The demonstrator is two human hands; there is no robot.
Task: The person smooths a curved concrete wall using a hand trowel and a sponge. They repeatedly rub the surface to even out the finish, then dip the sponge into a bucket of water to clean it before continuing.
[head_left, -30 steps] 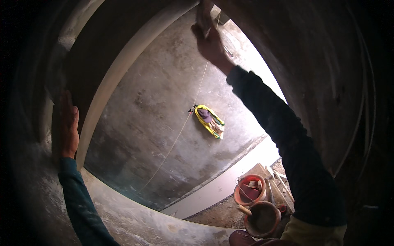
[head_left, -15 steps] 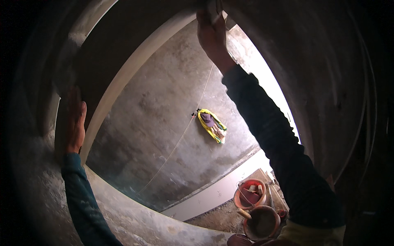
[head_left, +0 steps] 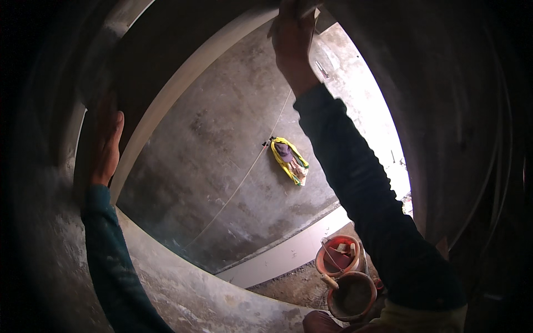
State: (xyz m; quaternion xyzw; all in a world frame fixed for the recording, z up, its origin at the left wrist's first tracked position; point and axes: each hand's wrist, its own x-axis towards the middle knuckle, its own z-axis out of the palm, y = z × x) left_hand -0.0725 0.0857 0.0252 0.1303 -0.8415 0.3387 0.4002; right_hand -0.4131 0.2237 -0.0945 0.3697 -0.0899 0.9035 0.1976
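My left hand (head_left: 106,145) lies flat with its fingers stretched out against a dark, shadowed panel-like surface, beside a long pale edge (head_left: 145,124). Its fingertips fade into the shade. High up at the top of the view, my right hand (head_left: 294,44) is closed around something at the upper end of that pale edge. Only a sliver of a flat, greyish piece shows about its fingers, so its kind cannot be made out. Both arms reach upward in dark green sleeves.
Below stand an orange bucket (head_left: 323,267) with tools in it and a second bucket (head_left: 371,288) of grey mix, a wooden handle (head_left: 330,282) at its rim. A cap and a yellow-green garment (head_left: 296,173) hang on the grey wall (head_left: 222,139), by a thin line (head_left: 226,204).
The view has shifted slightly. My right hand has moved a little along the top edge, still closed. My left hand stays flat on the dark surface.
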